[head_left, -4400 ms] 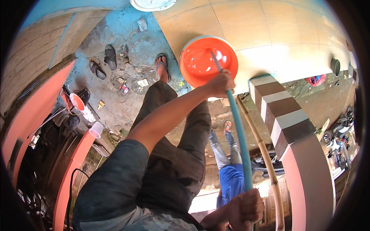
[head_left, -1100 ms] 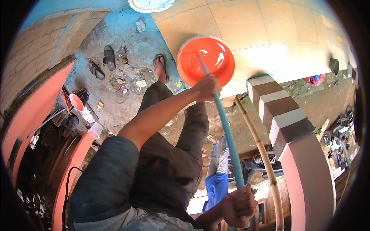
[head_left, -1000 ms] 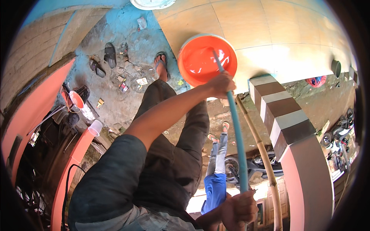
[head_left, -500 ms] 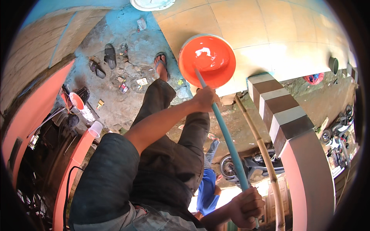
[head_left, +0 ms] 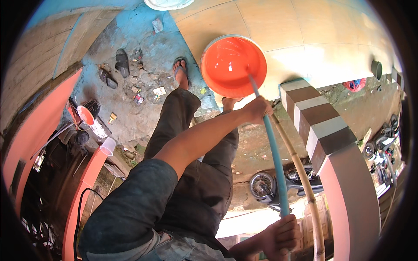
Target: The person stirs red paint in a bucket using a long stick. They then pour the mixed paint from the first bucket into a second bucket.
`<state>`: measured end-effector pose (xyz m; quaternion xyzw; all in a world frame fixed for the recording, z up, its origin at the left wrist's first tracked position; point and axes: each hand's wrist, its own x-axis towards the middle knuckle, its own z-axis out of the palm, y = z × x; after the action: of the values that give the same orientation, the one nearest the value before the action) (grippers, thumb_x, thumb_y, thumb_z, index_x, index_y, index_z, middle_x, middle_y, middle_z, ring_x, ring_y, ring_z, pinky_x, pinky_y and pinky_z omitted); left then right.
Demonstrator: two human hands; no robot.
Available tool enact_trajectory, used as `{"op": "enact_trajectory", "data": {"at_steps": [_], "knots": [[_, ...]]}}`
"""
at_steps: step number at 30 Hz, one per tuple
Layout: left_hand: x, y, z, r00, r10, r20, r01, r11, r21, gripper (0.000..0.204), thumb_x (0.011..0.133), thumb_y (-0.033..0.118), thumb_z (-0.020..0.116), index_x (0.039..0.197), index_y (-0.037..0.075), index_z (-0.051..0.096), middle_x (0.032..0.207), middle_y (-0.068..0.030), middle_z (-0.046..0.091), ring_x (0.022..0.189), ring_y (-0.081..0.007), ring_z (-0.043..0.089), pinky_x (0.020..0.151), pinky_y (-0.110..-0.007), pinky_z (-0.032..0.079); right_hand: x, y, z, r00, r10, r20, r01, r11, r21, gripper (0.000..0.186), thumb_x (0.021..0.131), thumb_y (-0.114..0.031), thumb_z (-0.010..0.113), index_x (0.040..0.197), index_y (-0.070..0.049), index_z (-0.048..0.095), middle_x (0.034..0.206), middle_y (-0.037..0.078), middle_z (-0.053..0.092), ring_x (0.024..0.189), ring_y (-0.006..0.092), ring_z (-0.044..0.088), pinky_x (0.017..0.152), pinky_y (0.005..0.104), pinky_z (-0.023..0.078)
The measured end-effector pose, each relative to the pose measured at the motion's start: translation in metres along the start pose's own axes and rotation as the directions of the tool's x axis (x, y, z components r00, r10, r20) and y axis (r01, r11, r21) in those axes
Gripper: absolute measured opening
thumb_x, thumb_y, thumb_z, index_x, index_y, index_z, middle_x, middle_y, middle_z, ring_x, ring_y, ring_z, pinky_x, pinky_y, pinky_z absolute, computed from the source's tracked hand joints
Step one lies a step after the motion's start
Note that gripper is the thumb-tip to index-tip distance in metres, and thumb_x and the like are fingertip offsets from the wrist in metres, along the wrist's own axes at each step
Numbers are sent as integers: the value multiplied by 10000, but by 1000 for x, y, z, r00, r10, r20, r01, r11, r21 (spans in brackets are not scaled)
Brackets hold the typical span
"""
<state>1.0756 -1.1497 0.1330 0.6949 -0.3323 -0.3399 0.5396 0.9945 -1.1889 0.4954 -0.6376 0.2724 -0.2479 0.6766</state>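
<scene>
A round bucket (head_left: 209, 65) full of glossy orange-red liquid that looks like paint stands on the tan tiles. A long blue-green pole (head_left: 278, 174) slants down into it, its greyish lower end dipping in the liquid near the right side. My left hand (head_left: 257, 109) is closed round the pole just outside the bucket's near rim. Farther up the pole, toward the lower edge of view, my right hand (head_left: 282, 237) grips it with wrapped fingers. What is on the pole's submerged tip cannot be seen.
A bamboo pole (head_left: 300, 174) leans right of my pole, beside a striped pillar (head_left: 320, 117). Black sandals (head_left: 122, 63) and litter lie on the rough floor at left. A brush (head_left: 113, 117), an orange-filled pail (head_left: 85, 115) and a white cup (head_left: 108, 146) are nearby. A motorcycle (head_left: 263, 187) stands below.
The pole's lower end has swung right through the liquid, and my left hand moved right with it. My right hand stays nearly in place. A person in blue has gone from view.
</scene>
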Motion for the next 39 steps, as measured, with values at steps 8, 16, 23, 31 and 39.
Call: {"op": "enact_trajectory", "data": {"at_steps": [8,16,23,31,39], "knots": [[-66,-1,-16,989,-141,45,125,960,251,155,521,233,665,550,126,558,590,-72,560,672,-266,584,643,-406,432,-9,-1,-23,977,136,-165,-84,954,288,254,648,-203,446,504,-156,243,471,-32,180,469,107,212,572,292,259],[-8,-39,-47,984,148,-97,-116,953,281,157,567,197,633,507,127,506,552,-36,514,627,-244,515,686,-367,391,-23,29,-3,1000,-2,-10,2,1000,28,286,638,-225,467,487,-141,239,482,-15,233,473,128,241,552,296,252],[2,-1,1,988,89,-123,-85,995,43,194,546,191,655,498,117,482,535,-82,512,619,-266,539,620,-384,411,-13,1,2,999,39,26,-37,996,-80,295,618,-210,472,482,-142,219,458,-19,206,448,125,209,547,298,257],[-66,2,-13,990,-139,-1,134,954,269,126,532,200,654,530,137,544,564,-80,536,636,-275,557,652,-393,398,3,-1,-28,995,97,-2,-92,953,290,311,638,-214,471,487,-160,205,460,-27,195,450,105,188,551,305,246],[-9,-41,-45,990,85,-113,-49,955,292,156,592,205,627,514,120,521,571,-42,551,631,-246,528,704,-374,382,-12,35,-12,1000,-26,12,24,992,125,288,644,-231,469,489,-143,243,487,-25,214,473,111,226,576,304,249]]}}
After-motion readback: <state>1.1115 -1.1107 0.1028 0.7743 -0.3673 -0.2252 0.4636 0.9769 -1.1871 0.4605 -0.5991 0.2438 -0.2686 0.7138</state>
